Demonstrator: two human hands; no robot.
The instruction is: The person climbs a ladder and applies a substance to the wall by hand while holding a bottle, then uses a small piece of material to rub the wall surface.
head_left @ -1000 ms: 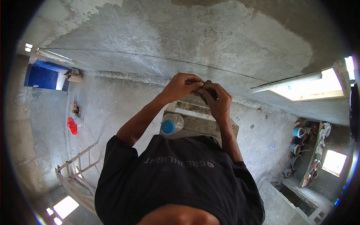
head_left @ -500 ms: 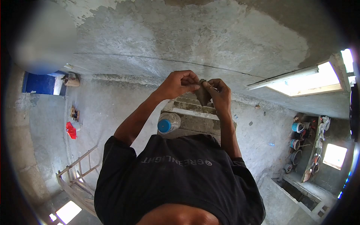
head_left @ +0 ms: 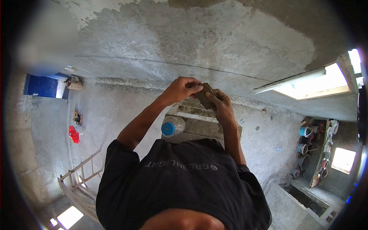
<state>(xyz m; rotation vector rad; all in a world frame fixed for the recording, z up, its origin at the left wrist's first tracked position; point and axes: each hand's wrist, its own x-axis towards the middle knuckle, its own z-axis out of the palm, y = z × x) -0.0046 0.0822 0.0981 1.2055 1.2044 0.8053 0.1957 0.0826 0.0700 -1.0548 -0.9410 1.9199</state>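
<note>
A small dark flat piece [head_left: 203, 96], perhaps sandpaper, is pinched between both hands in front of my chest. My left hand [head_left: 182, 89] grips its upper left edge with the fingertips. Its lower right side rests in my right hand [head_left: 222, 106], thumb on top. Just below the hands are the concrete-stained steps of a ladder [head_left: 203, 128]. A clear bottle with a blue cap [head_left: 173, 125] lies on one step, close under my left forearm. My black shirt fills the lower part of the view.
Rough grey plastered surfaces surround me. A wooden ladder-like frame [head_left: 78, 176] leans at lower left. Several buckets and tools [head_left: 304, 147] stand at right beside a concrete trough [head_left: 303, 195]. A red object [head_left: 73, 134] and a blue panel [head_left: 40, 85] are at left.
The dark piece hung down between my fingertips half a second ago; now it is turned flatter and held closer between both hands. The hands have shifted slightly down.
</note>
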